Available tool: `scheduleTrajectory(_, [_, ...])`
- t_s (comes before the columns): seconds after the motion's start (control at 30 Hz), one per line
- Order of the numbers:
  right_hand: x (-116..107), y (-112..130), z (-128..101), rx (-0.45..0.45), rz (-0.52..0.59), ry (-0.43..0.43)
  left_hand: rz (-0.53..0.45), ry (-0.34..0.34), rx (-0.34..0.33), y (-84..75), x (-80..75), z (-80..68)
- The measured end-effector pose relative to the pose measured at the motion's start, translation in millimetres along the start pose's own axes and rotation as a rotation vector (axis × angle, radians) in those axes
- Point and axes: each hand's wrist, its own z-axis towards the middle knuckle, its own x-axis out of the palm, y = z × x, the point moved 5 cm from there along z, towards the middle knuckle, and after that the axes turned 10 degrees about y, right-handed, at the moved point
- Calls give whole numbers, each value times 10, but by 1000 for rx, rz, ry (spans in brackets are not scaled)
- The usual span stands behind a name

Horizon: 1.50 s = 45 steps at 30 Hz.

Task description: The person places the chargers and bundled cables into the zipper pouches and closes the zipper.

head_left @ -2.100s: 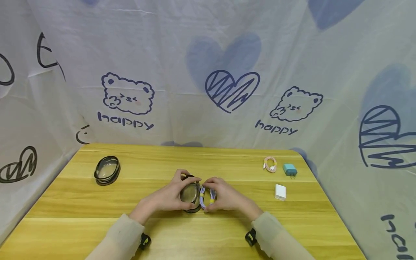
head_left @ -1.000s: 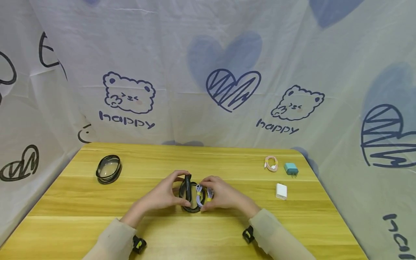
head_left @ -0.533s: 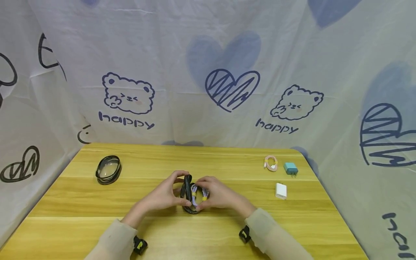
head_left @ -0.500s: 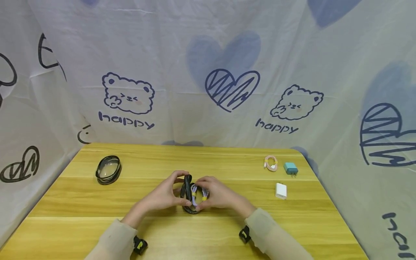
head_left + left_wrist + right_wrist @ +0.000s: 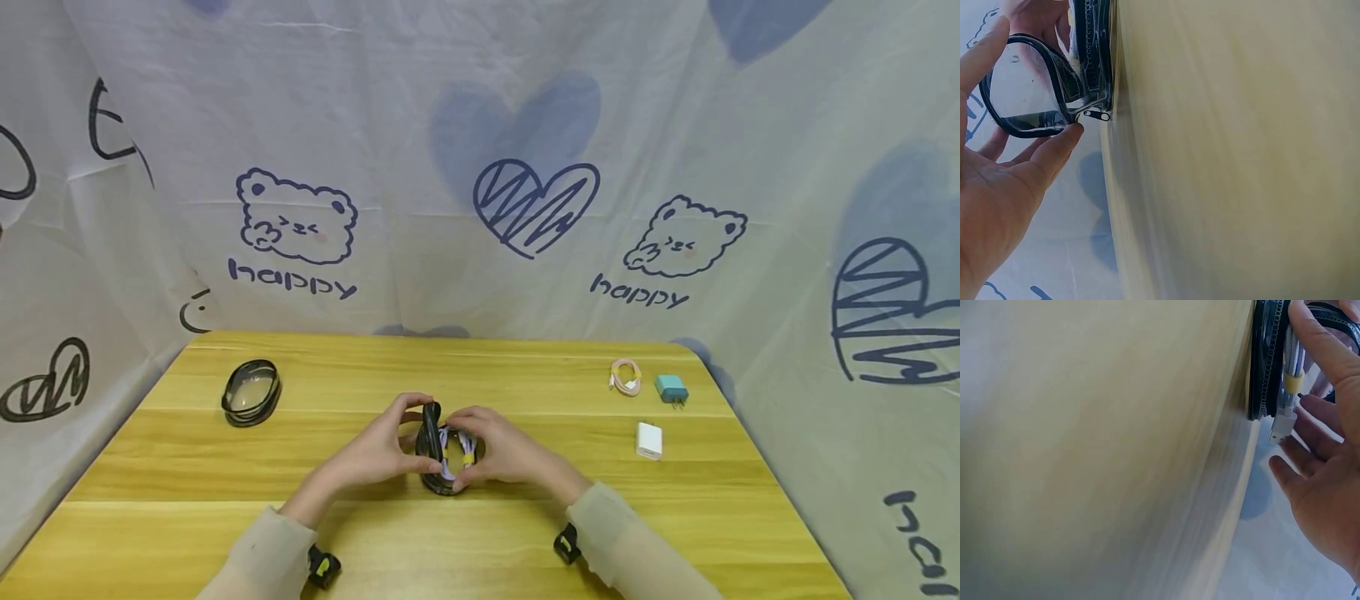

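At the table's middle is a clear oval zip pouch (image 5: 430,484) with black trim; its lid (image 5: 431,433) stands raised. My left hand (image 5: 371,447) holds that lid between thumb and fingers. In the left wrist view, the see-through lid (image 5: 1025,81) and a zipper pull (image 5: 1096,115) show. My right hand (image 5: 510,447) grips a coiled lavender USB cable (image 5: 468,450) with yellow ties, over the pouch's lower half. The right wrist view shows the cable's white USB plug (image 5: 1282,427) beside the black zip edge. How deep the coil sits cannot be told.
A second black-trimmed clear pouch (image 5: 251,393) lies at the back left. To the right are a pink coiled cable (image 5: 625,377), a teal charger plug (image 5: 671,389) and a white charger plug (image 5: 648,441). A printed cloth (image 5: 420,250) hangs behind the wooden table (image 5: 420,550).
The left hand has raised the pouch's lid from lying flat. My right hand has carried the lavender cable left, from beside the pouch to over its lower half.
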Motion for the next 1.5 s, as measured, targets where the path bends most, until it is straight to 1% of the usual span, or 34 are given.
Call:
scheduleTrajectory(0.27, [-49,-113,-173,76,22,-59,27,-14,-13,3,2,-9])
scheduleTrajectory(0.43, [-76,-133,-192,55,5,-99,15,-17,-22,-2,5,-19])
scheduleTrajectory(0.53, [-80,-121,-181,38,3,-109,13,-16,-21,-6,13,-22])
scheduleTrajectory(0.63, [-71,-103,-163,21,6,-100,9,-10,-17,-7,22,-24])
scheduleTrajectory(0.9, [-62,-66,-136,14,-10,-73,17,-4,-3,-5,30,-22])
scheduleTrajectory(1.1, [-39,-31,-115,-45,-104,-29,14,-1,5,-2,29,-15])
scheduleTrajectory(1.23, [-17,-31,-103,-63,-127,0,20,5,2,-9,25,-19])
scheduleTrajectory(1.4, [1,-56,-86,-54,-106,2,19,17,16,-8,25,-5])
scheduleTrajectory(1.5, [3,-66,-93,-37,-71,0,15,20,21,-8,29,-3])
